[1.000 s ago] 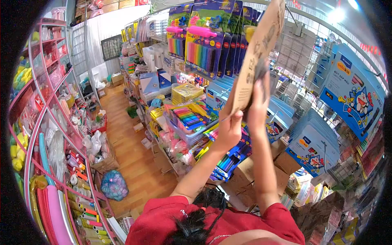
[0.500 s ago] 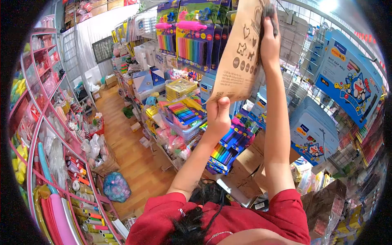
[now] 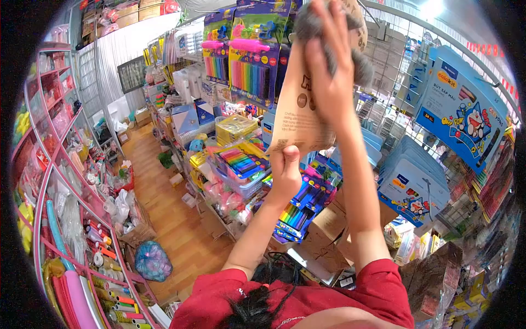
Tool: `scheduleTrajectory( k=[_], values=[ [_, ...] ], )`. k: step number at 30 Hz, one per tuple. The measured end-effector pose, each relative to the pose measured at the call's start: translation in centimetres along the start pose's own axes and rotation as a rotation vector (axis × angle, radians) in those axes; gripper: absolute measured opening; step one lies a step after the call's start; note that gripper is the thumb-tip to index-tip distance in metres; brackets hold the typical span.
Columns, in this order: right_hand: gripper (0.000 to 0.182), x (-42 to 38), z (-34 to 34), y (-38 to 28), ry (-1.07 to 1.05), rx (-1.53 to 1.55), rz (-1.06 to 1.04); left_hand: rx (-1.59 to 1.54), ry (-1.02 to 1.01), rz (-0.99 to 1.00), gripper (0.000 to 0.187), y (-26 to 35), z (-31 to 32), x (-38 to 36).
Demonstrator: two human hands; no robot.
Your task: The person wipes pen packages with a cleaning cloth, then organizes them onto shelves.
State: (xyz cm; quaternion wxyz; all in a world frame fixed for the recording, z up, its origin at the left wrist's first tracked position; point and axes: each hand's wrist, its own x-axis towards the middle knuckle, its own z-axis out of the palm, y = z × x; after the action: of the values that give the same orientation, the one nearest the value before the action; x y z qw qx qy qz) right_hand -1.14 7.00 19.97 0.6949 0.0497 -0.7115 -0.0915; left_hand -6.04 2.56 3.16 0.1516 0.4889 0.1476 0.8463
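Observation:
A brown kraft paper package (image 3: pixel 298 123) printed with dark shapes and small text is raised in front of the hanging goods. My left hand (image 3: pixel 286 174) pinches its bottom edge, thumb on the printed face. Against the upper part of that face, my right hand (image 3: pixel 335 82) presses a dark grey cloth (image 3: pixel 361 68), its fingers laid along the cloth and slightly blurred. Hand and cloth cover much of the printed shapes. Just behind hang blister packs of coloured modelling clay sticks (image 3: pixel 252 77).
Blue crayon boxes (image 3: pixel 457 109) hang on a wire grid at the right. Colourful packs (image 3: pixel 296 219) and a plastic tub (image 3: pixel 246 183) crowd the shelf below. Pink shelving (image 3: pixel 55 156) lines the left, with a stuffed plastic bag (image 3: pixel 153 261) on the wooden floor (image 3: pixel 186 236).
My right hand has moved left from the package's right edge across its face with the cloth. The package and my left hand have shifted slightly left and down.

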Motion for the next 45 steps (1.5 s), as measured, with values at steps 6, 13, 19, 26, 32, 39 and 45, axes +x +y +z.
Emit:
scheduleTrajectory(
  k=[6, 13, 19, 26, 32, 39, 45],
  values=[
    [0.045, -2.0, -1.5, 5.1, 0.116, 0.380, 0.490, 0.142, -0.199, 0.086, 0.041, 2.5, 1.0, 1.2],
    [0.047, -13.4, -0.8, -4.7, 0.083, 0.223, 0.285, 0.223, -0.166, 0.111, 0.036, 2.7, 1.1, 0.9],
    [0.043, -4.8, -2.1, -2.2, -0.072, 0.109, -0.013, 0.184, -0.164, 0.132, 0.038, 2.3, 0.9, 0.8],
    [0.035, 1.5, -2.0, 4.1, 0.042, 0.669, 0.650, 0.212, -0.205, 0.154, 0.031, 3.1, 2.3, 1.1],
    [0.041, -6.3, -2.6, 2.9, 0.200, 0.504, 0.775, 0.222, -0.311, 0.082, 0.052, 2.7, 2.7, 0.9],
    [0.042, -14.5, -3.1, -5.1, 0.034, 0.210, 0.554, 0.238, -0.100, 0.077, 0.036, 0.9, 1.9, 0.6],
    [0.044, -21.0, -4.7, -9.1, -0.069, 0.105, 0.740, 0.424, -0.073, 0.024, 0.012, 0.5, 1.2, -0.5]
  ],
)
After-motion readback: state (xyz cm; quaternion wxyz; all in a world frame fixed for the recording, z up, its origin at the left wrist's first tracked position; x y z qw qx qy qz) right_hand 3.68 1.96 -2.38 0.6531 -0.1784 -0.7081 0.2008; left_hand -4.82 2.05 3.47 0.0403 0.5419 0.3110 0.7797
